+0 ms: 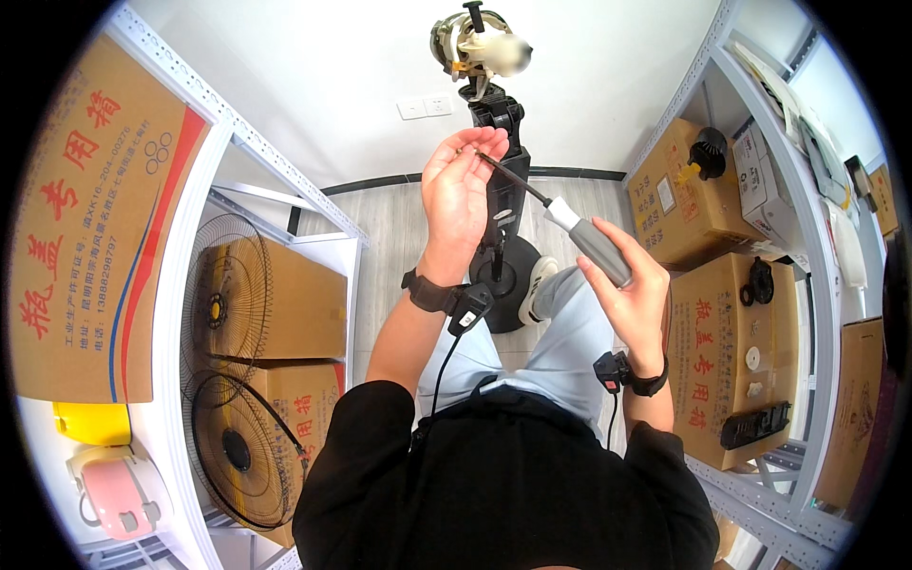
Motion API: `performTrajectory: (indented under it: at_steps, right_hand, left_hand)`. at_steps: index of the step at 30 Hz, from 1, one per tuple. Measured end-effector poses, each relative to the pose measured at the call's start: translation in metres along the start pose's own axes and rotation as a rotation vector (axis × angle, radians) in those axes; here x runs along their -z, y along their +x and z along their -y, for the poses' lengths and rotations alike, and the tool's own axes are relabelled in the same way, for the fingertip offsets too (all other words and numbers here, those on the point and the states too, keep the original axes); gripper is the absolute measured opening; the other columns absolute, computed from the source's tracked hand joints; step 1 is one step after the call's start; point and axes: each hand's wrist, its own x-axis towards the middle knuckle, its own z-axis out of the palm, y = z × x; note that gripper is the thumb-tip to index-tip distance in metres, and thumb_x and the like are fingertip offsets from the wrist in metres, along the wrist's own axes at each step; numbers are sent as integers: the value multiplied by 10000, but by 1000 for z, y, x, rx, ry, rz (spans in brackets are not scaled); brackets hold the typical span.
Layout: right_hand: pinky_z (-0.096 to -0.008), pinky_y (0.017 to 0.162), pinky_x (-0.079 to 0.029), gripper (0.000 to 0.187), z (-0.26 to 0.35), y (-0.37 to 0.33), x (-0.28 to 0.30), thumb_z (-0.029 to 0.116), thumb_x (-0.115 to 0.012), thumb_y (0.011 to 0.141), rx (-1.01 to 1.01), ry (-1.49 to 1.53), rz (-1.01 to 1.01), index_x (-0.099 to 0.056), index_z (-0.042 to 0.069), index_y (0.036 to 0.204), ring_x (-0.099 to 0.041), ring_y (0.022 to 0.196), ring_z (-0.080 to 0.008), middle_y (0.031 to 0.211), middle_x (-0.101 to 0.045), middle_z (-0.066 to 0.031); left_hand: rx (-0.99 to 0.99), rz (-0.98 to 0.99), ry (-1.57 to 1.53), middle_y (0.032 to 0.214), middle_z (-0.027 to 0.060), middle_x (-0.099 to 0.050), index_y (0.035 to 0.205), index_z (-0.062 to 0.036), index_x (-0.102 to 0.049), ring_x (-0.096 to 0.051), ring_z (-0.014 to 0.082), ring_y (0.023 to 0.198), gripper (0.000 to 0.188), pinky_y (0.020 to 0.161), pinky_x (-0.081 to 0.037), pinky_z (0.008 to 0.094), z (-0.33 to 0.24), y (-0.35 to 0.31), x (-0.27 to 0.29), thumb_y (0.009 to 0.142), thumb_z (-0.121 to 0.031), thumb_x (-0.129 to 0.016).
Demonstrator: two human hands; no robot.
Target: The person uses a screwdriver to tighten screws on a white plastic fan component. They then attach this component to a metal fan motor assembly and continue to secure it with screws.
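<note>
My right hand (632, 290) is wrapped round the grey and white handle of a screwdriver (594, 245), its dark shaft slanting up to the left. The tip meets the fingers of my left hand (454, 195), which is raised with the palm in view and the fingers bent together. Something tiny lies at those fingertips, too small to make out. Just behind my left hand stands a fan stand (505, 204) with a black pole and a round black base (503, 275). At its top sits a bare fan motor (465, 46), partly blurred.
Two wire fan grilles (233, 451) lean against cardboard boxes (304, 285) on the left shelf. To the right, more boxes (698, 328) carry a black motor cover (708, 152), small loose parts and a long black panel (756, 425). A wall socket (425, 107) is ahead.
</note>
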Motion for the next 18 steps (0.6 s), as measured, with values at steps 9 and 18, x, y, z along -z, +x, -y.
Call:
performTrajectory:
  at_steps: [9,18]
  right_hand:
    - [-299,787,-528,413,-1,-1,1,69,-771,774,-5,32,1,-657,36,1170,-702,907,-215,1016,-709,-151]
    - [-299,784,-529,414,0,-1,5,86,-770,778,13,-7,-6,-657,44,1174,-703,905,-212,1009,-709,-155]
  left_hand:
    - [4,-44,-9,1104,211,-582,1107,99,-514,-595,344,1112,179,1035,-476,422,-1,0,-1,950,29,-464]
    - [-27,86,162,1053,229,-633,1062,93,-552,-646,315,1028,200,974,-512,411,-6,-1,-3,978,-4,-399]
